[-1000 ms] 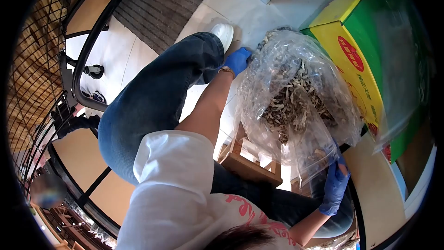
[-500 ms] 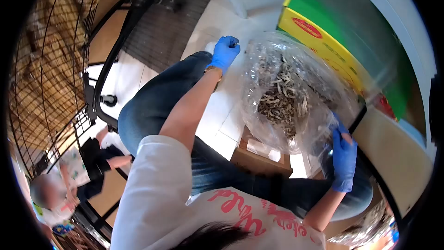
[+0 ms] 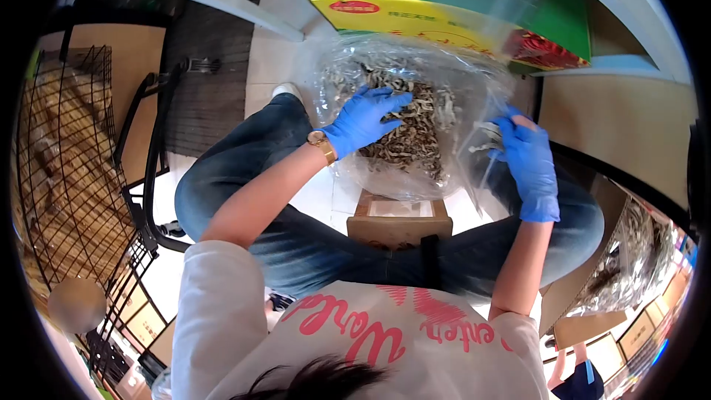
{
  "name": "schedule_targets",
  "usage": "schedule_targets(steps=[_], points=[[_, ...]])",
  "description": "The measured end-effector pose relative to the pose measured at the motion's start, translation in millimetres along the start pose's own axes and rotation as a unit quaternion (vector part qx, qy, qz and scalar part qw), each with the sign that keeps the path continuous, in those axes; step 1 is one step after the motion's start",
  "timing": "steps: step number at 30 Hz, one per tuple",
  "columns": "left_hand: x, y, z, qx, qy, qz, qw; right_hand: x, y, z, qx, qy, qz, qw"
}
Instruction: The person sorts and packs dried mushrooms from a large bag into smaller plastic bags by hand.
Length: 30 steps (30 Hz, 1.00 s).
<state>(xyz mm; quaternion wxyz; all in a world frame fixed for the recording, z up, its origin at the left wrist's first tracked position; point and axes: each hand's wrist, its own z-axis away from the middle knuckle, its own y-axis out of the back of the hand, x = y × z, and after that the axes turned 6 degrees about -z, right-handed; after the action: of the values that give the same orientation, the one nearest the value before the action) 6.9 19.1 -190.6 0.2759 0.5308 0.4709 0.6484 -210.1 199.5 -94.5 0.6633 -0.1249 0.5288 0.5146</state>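
A clear plastic bag (image 3: 474, 81) lies wide open in front of me, holding a heap of dried, curled grey-brown strips (image 3: 415, 141). Over the left part of the heap is my left hand (image 3: 366, 117) in a blue glove, fingers stretched out and touching the strips; it grips nothing that I can see. My right hand (image 3: 527, 159), also gloved in blue, is closed on the bag's right edge. A few pale strips (image 3: 485, 137) show beside its fingertips; whether the fingers pinch them too is unclear.
A green and yellow carton (image 3: 437, 30) stands just behind the bag. The near side has a small wooden stool (image 3: 400, 231) between my knees. A wire cage cart (image 3: 74, 155) is at left, a white table frame (image 3: 237, 11) above, and a carton with another filled bag (image 3: 629, 259) at lower right.
My left hand has come from beyond the bag's left side onto the strips, and its closed fingers have spread. The right hand still holds the bag's edge. The view has turned.
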Motion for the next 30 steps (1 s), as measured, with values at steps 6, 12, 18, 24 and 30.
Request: schedule_targets(steps=[6,12,18,24,30], points=[[94,104,-26,-0.026,-0.128,-0.004,0.991,0,-15,4,-0.008,0.093,0.124,0.988],[104,82,-5,-0.062,-0.164,-0.123,0.977,-4,-25,11,-0.052,0.078,0.050,0.994],[77,75,-2,-0.173,-0.200,-0.146,0.953,-15,-34,20,-0.007,0.118,0.050,0.992],[64,76,-7,-0.112,-0.210,-0.127,0.963,-10,-35,14,-0.067,0.118,-0.070,0.988],[51,83,-1,-0.182,-0.108,-0.122,0.970,-16,-55,15,-0.206,0.200,-0.120,0.950]])
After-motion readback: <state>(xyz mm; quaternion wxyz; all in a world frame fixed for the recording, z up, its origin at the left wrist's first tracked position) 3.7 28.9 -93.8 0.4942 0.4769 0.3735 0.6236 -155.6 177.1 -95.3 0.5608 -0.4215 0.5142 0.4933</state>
